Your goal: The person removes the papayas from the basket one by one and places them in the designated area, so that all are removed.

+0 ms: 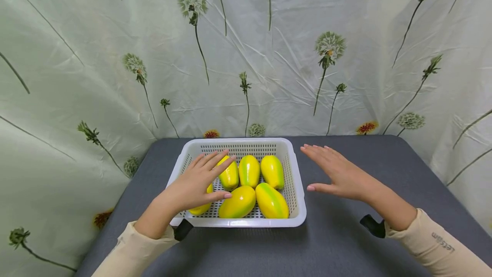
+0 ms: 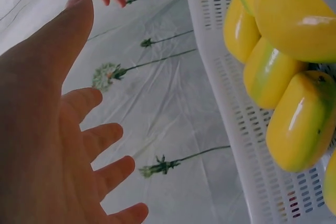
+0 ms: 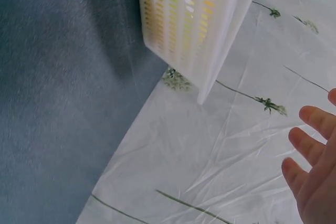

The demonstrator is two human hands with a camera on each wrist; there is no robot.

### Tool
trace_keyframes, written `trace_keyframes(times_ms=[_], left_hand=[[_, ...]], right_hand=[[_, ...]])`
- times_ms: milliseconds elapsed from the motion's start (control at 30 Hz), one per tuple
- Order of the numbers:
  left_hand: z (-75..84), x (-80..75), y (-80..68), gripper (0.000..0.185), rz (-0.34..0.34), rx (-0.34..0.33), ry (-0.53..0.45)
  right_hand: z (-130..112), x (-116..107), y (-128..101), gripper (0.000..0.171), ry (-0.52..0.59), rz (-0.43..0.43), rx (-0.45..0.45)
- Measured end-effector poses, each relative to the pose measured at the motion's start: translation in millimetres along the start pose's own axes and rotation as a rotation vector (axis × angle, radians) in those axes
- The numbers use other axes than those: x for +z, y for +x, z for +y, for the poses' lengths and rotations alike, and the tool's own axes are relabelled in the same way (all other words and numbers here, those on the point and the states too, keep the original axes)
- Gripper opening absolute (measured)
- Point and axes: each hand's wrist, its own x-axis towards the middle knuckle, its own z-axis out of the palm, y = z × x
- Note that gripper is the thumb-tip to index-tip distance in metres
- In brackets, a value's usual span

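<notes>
A white perforated basket (image 1: 238, 223) stands on the grey table and holds several yellow-green fruits (image 1: 249, 170). My left hand (image 1: 203, 178) hovers over the basket's left side with its fingers straight, covering part of two fruits. In the left wrist view the left hand (image 2: 79, 145) is spread and holds nothing, apart from the fruits (image 2: 299, 124) and the basket (image 2: 231, 103). My right hand (image 1: 330, 168) is held flat and open over the table just right of the basket. The right wrist view shows the right hand's fingers (image 3: 315, 156) spread near the basket (image 3: 210, 19).
The grey table (image 1: 346, 243) stretches bare to the right and front of the basket. A pale cloth printed with dandelions (image 1: 269, 54) hangs behind and on both sides, close to the table's edges.
</notes>
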Motion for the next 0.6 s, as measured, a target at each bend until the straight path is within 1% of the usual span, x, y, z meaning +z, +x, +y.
trace_keyframes(times_ms=[133, 267, 400, 500, 600], left_hand=[[-6.0, -2.3, -4.4, 0.081, 0.045, -0.028, -0.022], [-12.0, -4.9, -11.5, 0.08, 0.083, -0.102, -0.05], [-19.3, -6.9, -22.2, 0.078, 0.113, -0.205, -0.088], [-27.4, -5.7, -32.5, 0.077, 0.133, -0.296, -0.151], [-36.3, -2.2, -44.1, 0.075, 0.161, -0.378, -0.23]], right_hand=[[-2.5, 4.2, 2.9, 0.09, 0.068, 0.02, -0.013], [-7.6, 9.9, 8.5, 0.091, 0.142, 0.021, -0.021], [-16.4, 16.4, 15.6, 0.091, 0.213, -0.006, -0.006], [-23.4, 21.7, 20.5, 0.09, 0.263, -0.023, 0.002], [-29.8, 28.2, 26.2, 0.089, 0.287, -0.031, -0.017]])
